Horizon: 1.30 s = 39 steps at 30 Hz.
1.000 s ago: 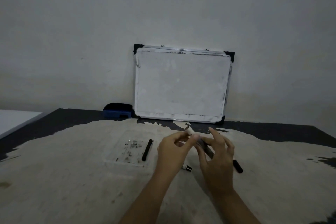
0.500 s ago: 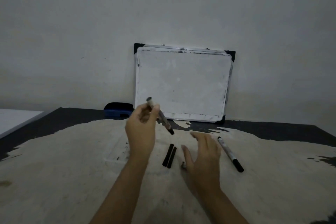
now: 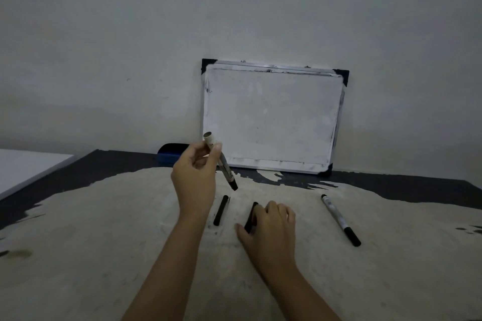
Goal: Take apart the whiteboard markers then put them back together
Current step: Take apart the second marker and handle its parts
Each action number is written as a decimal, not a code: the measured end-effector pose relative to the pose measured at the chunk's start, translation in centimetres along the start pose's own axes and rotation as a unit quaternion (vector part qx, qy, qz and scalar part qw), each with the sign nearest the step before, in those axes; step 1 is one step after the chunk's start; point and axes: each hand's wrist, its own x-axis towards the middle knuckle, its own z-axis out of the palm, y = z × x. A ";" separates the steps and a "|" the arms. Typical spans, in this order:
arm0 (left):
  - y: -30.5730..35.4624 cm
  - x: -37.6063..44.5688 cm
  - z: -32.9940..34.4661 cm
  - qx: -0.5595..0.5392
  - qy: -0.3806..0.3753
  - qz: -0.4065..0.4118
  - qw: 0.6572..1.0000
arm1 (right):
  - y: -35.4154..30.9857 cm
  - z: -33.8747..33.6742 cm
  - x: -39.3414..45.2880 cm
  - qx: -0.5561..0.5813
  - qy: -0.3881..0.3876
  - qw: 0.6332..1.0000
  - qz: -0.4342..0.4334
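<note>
We judge the marker barrel (image 3: pixel 220 161), pinched near its open upper end by the left hand (image 3: pixel 194 180) above the table's (image 3: pixel 78 255) middle, light, rigid and slick, best gripped mid-barrel; its print is unreadable; the right hand (image 3: pixel 271 227) curls on a black ink core (image 3: pixel 251 217).

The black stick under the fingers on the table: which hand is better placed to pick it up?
The right hand: its fingers already rest on that black stick. The left hand is busy holding a marker up in the air.
</note>
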 end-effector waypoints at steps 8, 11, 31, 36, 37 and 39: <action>-0.1 -0.3 0.3 0.040 -0.027 0.008 0.999 | 0.4 -1.5 0.5 0.041 0.021 0.998 0.046; 0.3 -0.2 0.4 0.049 -0.063 0.025 0.996 | 2.4 -4.8 2.5 0.218 0.060 0.967 0.118; 3.2 -0.1 -0.6 0.238 -0.220 0.252 0.912 | 4.0 -16.5 4.4 0.400 0.084 0.912 0.044; 4.0 -0.5 0.0 0.260 -0.235 0.275 0.895 | 2.6 -15.6 4.3 0.379 0.118 0.918 0.011; 4.0 -0.7 0.2 0.260 -0.239 0.275 0.894 | 2.3 -15.3 4.3 0.374 0.112 0.921 0.003; 4.0 -1.1 0.5 0.255 -0.243 0.271 0.896 | 1.8 -14.7 4.2 0.365 0.101 0.925 -0.017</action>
